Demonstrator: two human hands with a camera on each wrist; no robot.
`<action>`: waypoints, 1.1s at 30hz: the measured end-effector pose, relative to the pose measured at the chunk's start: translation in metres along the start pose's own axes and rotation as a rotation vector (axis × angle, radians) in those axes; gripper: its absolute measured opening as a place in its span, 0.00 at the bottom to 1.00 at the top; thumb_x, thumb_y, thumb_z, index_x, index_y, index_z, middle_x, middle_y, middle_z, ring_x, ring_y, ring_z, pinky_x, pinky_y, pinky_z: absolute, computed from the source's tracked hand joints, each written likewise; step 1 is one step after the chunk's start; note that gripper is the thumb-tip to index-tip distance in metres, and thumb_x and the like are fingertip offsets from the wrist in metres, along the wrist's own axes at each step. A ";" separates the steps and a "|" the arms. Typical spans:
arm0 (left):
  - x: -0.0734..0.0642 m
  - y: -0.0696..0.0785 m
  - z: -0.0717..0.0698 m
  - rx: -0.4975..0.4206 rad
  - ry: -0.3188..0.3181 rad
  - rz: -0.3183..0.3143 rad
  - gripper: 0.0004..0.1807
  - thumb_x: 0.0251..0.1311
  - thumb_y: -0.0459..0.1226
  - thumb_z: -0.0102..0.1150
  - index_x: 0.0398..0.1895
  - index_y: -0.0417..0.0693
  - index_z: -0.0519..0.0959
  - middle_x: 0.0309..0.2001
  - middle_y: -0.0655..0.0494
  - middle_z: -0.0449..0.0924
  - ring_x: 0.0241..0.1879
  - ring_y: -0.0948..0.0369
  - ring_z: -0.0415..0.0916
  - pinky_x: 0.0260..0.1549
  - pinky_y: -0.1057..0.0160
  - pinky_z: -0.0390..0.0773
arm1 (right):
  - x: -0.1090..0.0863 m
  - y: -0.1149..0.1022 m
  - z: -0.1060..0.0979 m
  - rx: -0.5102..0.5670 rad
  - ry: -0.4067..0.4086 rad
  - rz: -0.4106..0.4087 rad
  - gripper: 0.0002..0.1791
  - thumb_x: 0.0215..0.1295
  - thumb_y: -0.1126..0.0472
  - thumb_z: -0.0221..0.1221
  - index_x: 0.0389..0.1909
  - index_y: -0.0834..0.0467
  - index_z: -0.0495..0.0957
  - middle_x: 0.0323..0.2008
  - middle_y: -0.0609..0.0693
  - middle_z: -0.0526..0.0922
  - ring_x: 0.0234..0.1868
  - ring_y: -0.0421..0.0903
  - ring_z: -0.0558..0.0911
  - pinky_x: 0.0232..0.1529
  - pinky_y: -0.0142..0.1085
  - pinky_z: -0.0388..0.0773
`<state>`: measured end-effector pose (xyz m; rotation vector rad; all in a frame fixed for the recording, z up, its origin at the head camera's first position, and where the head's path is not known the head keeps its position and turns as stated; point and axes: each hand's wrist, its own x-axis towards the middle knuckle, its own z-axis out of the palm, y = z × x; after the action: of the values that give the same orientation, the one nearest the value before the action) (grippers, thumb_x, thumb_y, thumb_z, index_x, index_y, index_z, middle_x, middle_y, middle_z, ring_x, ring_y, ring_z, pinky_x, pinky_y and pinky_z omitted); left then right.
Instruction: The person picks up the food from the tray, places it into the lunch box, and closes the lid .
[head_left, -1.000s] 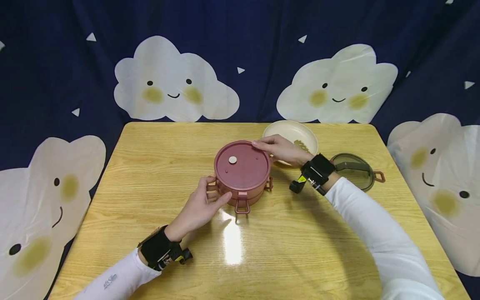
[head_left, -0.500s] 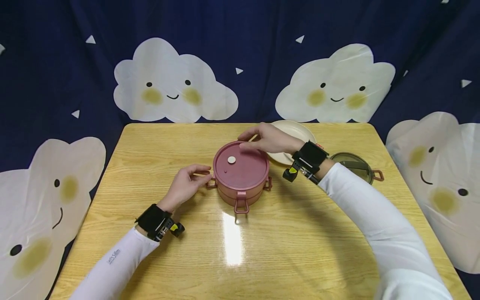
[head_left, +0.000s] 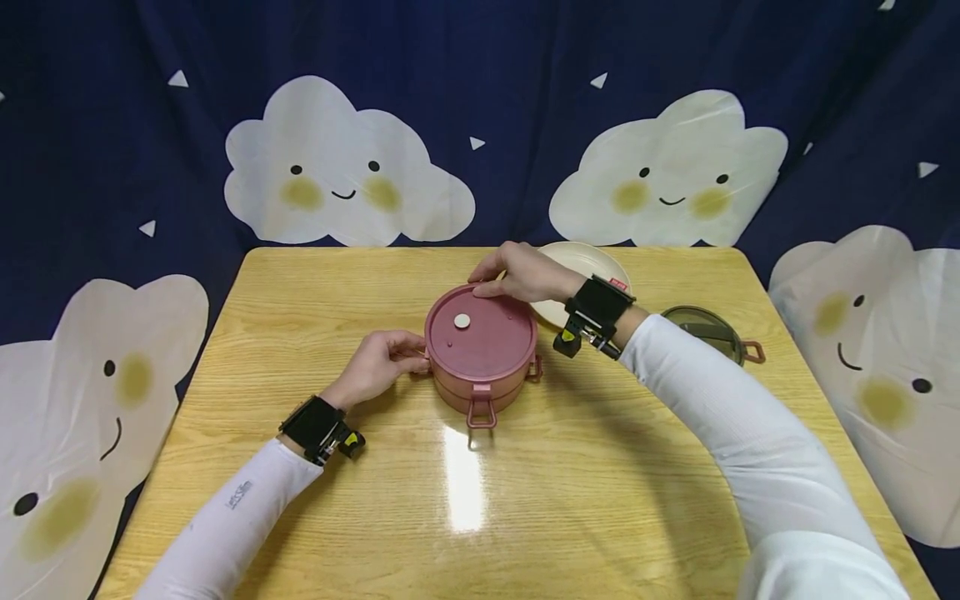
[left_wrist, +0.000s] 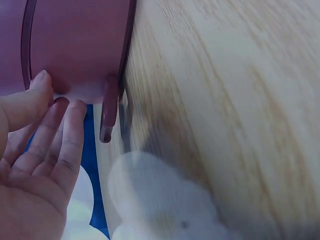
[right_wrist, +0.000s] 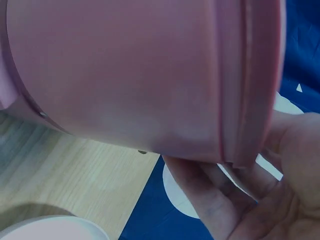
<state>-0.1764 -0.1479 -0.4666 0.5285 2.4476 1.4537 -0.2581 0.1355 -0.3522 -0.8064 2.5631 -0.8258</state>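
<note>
A pink two-tier pot (head_left: 480,396) with a round lid (head_left: 491,329) and a white button stands upright on the table. My left hand (head_left: 375,367) is at its left side. In the left wrist view the thumb (left_wrist: 40,82) meets the pot wall, fingers bent beside it around a dark pink part that is mostly hidden. A lower side handle (left_wrist: 109,107) sticks out free of that hand. My right hand (head_left: 528,275) grips the far rim of the lid, thumb on top. In the right wrist view its fingers (right_wrist: 192,182) reach behind the rim.
A cream plate (head_left: 611,262) lies behind the right wrist, partly hidden. Farther right is a clear oval lid or dish (head_left: 701,321) with a brown handle (head_left: 756,352). A wire-shaped handle (head_left: 482,412) juts from the pot's front. Blue cloth hangs behind the table.
My left hand has left the front-left side, drawn back, then returned to the pot's left side. The right hand has shifted left along the far rim. The pot has hardly moved.
</note>
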 end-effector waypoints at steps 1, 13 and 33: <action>0.000 -0.001 0.000 -0.004 -0.003 -0.002 0.14 0.65 0.31 0.71 0.53 0.39 0.87 0.46 0.44 0.92 0.43 0.57 0.89 0.40 0.67 0.86 | -0.001 0.001 0.000 0.001 0.005 0.001 0.11 0.72 0.58 0.68 0.51 0.55 0.91 0.46 0.50 0.93 0.47 0.44 0.87 0.46 0.33 0.82; 0.001 -0.004 0.002 -0.026 0.006 0.009 0.13 0.64 0.30 0.70 0.52 0.38 0.87 0.46 0.42 0.91 0.43 0.52 0.90 0.41 0.58 0.89 | -0.023 0.012 0.005 0.134 0.098 0.126 0.11 0.71 0.55 0.68 0.49 0.54 0.90 0.44 0.50 0.92 0.43 0.43 0.84 0.44 0.33 0.78; -0.004 -0.010 0.005 0.001 0.041 0.043 0.12 0.62 0.32 0.73 0.49 0.40 0.89 0.45 0.45 0.92 0.40 0.64 0.89 0.39 0.71 0.85 | -0.067 0.024 0.023 0.361 0.214 0.256 0.15 0.70 0.52 0.69 0.49 0.57 0.88 0.36 0.51 0.88 0.29 0.40 0.87 0.34 0.35 0.88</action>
<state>-0.1724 -0.1505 -0.4776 0.5603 2.4830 1.4941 -0.2052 0.1823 -0.3759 -0.2881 2.5083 -1.2937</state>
